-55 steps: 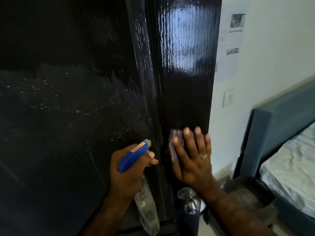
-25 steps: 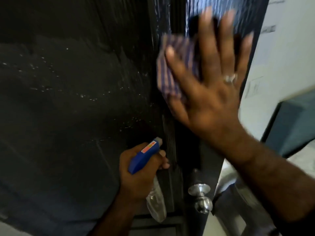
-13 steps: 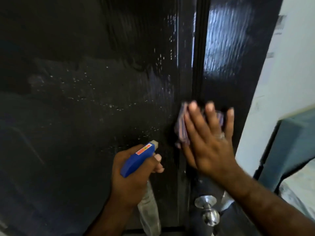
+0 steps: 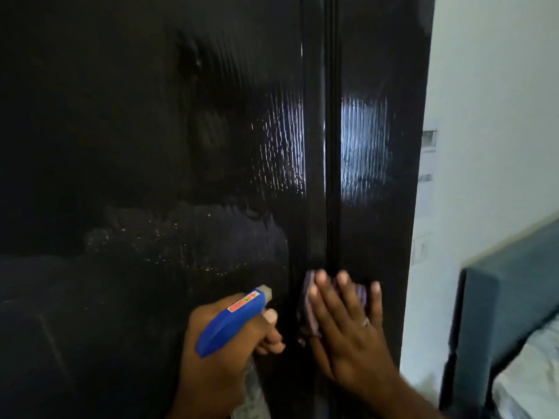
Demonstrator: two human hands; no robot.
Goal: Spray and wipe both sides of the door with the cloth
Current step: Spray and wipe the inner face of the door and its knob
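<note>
Right hand (image 4: 348, 334), fingers flat on the striped cloth (image 4: 308, 313), has swept back down the door (image 4: 378, 146) stile; left hand (image 4: 217, 358) grips the spray bottle (image 4: 230, 319), wiping continuing.

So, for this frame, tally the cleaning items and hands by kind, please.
Spray bottles: 1, blue-headed spray bottle gripped by the left hand
Cloths: 1, striped cloth pressed to the door under the right hand
Hands: 2
Total: 4
</note>
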